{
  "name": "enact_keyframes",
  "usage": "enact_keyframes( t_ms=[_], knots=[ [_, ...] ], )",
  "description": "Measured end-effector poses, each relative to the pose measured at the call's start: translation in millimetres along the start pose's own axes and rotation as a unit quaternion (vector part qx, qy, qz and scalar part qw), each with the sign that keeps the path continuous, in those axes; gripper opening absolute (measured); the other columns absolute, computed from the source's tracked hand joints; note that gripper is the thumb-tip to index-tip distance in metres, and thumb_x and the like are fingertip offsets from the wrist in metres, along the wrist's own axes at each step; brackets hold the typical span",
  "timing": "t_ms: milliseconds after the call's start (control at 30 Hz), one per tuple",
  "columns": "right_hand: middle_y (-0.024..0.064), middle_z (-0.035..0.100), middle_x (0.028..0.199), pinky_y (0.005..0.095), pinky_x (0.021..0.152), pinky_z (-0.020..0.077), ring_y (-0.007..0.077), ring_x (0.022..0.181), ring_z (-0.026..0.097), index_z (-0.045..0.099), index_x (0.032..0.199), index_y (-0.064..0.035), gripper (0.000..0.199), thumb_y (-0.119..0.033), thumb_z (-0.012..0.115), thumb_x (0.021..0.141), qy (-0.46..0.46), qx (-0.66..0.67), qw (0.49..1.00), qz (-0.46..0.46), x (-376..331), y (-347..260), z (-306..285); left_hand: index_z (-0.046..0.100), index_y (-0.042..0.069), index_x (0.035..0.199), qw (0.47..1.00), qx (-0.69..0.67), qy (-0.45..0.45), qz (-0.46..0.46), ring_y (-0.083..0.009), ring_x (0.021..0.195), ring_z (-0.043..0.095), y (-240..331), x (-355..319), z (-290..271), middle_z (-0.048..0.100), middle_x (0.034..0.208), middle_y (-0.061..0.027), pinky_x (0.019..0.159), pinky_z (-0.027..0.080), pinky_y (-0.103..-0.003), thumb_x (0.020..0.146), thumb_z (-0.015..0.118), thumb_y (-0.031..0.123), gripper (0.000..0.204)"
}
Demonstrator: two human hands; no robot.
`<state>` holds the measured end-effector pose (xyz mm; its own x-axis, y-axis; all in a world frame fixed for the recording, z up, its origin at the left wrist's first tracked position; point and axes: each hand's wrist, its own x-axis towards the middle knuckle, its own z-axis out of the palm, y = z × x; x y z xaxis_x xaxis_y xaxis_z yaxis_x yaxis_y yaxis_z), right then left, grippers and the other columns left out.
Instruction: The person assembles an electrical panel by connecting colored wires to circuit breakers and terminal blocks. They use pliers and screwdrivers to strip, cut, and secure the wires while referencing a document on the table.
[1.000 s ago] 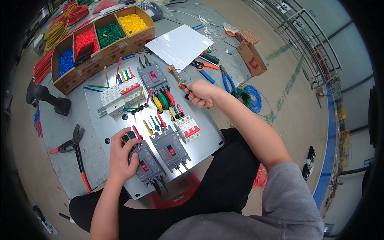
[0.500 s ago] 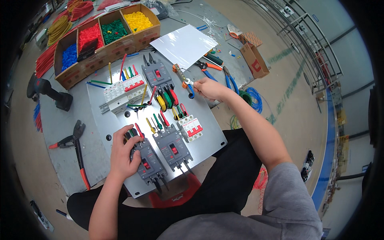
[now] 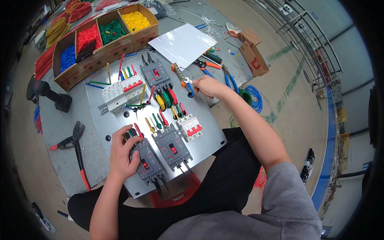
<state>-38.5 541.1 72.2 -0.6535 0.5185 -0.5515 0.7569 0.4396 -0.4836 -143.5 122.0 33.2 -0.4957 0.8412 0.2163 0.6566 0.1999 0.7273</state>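
Note:
My right hand (image 3: 207, 86) grips a wrench (image 3: 187, 81), its metal head at a narrow terminal bar (image 3: 179, 71) with orange-ringed posts and a blue-sleeved wire end (image 3: 190, 93). The rest of the wrench is hidden in the fist. At the near left, my left hand (image 3: 124, 154) curls over the left side and top of a grey circuit breaker (image 3: 147, 164), its fingers by a red-sleeved wire (image 3: 138, 130). Beside that breaker sits a second grey one (image 3: 173, 148). All are on a metal plate (image 3: 212, 136).
Farther back are another grey breaker (image 3: 155, 73) and white breakers (image 3: 120, 94). A divided cardboard box (image 3: 92, 60) holds coloured sleeves. Crimping pliers (image 3: 76, 140) and a cordless driver (image 3: 52, 94) lie left; blue-handled pliers (image 3: 229, 78) and a white sheet (image 3: 182, 44) lie beyond my right hand.
The whole picture has shifted slightly to the left. Both hands keep nearly the same place, the right still with the wrench at the terminal bar.

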Motion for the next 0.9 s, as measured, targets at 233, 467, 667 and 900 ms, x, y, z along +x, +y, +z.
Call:
enact_keyframes(
  t_ms=[233,467,667,900],
  knots=[
    [0.0300,0.077,0.110,0.0506,0.102,0.0536,0.0443,0.109,0.073,0.077,0.113,0.0072,0.063,-0.048,0.047,0.113,0.089,-0.140,0.986,-0.016,12,0,0,0.075,0.010,0.117,1.000,0.006,0.003,0.005,-0.0418,0.133,0.052,1,0,0,0.054,0.153,-0.0193,0.108,0.047,-0.050,0.084,0.063,0.022,0.038],
    [0.0304,0.076,0.121,0.0531,0.106,0.0546,0.0472,0.116,0.072,0.077,0.119,0.0060,0.066,-0.048,0.040,0.116,0.106,-0.190,0.976,0.003,-1,-11,9,0.075,0.011,0.118,1.000,0.002,0.002,0.001,-0.0413,0.133,0.052,1,0,0,0.054,0.153,-0.0189,0.107,0.048,-0.049,0.083,0.064,0.022,0.038],
    [0.0300,0.077,0.118,0.0543,0.101,0.0572,0.0467,0.113,0.073,0.079,0.113,0.0045,0.066,-0.048,0.039,0.115,0.142,-0.222,0.964,0.017,-6,-20,10,0.075,0.011,0.118,1.000,0.000,0.004,0.005,-0.0420,0.134,0.051,2,-1,0,0.054,0.153,-0.0194,0.109,0.047,-0.050,0.082,0.064,0.022,0.039],
    [0.0176,0.079,0.083,0.0538,0.074,0.0626,0.0412,0.077,0.077,0.080,0.082,-0.0068,0.058,-0.040,0.044,0.113,0.265,-0.340,0.899,-0.084,-4,-8,34,0.075,0.010,0.117,1.000,0.005,0.006,0.006,-0.0408,0.132,0.052,1,-1,-1,0.054,0.153,-0.0187,0.107,0.048,-0.048,0.083,0.064,0.021,0.038]
  ],
)
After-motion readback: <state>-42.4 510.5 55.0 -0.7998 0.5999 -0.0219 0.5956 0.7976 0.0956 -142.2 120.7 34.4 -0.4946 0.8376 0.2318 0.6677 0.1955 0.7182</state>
